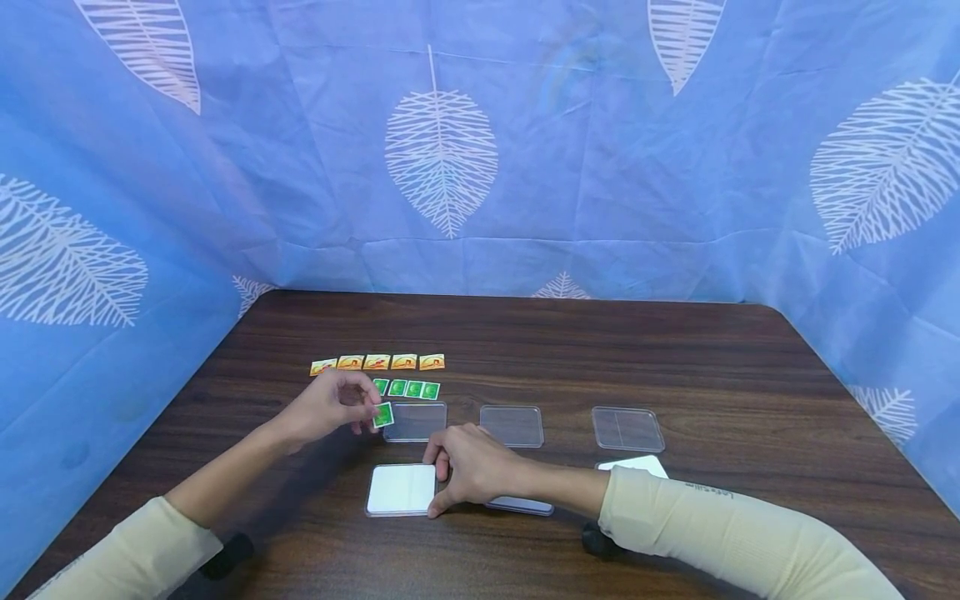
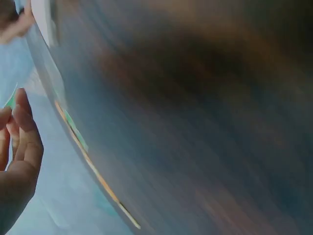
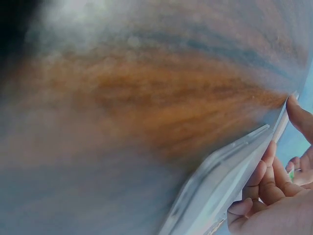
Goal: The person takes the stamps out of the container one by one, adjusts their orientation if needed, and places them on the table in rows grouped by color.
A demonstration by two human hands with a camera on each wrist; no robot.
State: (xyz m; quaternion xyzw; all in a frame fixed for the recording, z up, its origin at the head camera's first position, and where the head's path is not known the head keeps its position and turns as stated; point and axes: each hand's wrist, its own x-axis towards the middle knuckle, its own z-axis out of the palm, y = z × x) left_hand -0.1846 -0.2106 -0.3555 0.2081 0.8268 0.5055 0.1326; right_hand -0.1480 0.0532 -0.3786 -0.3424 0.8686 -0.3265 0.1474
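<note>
My left hand pinches a small green square card with a pale border between thumb and fingertips. It is held up beside the left clear plastic lid; in the left wrist view the card looks thin and slightly bent. Thumb and forefinger of my right hand grip the right edge of a flat clear case with a white insert, which lies on the table. Its other fingers are curled beside a second case, partly hidden under the wrist.
Several green cards lie in a row behind the left lid, with several orange cards lined up farther back. Two more clear lids, one central and one right, lie on the dark wooden table. A white insert shows behind my right forearm.
</note>
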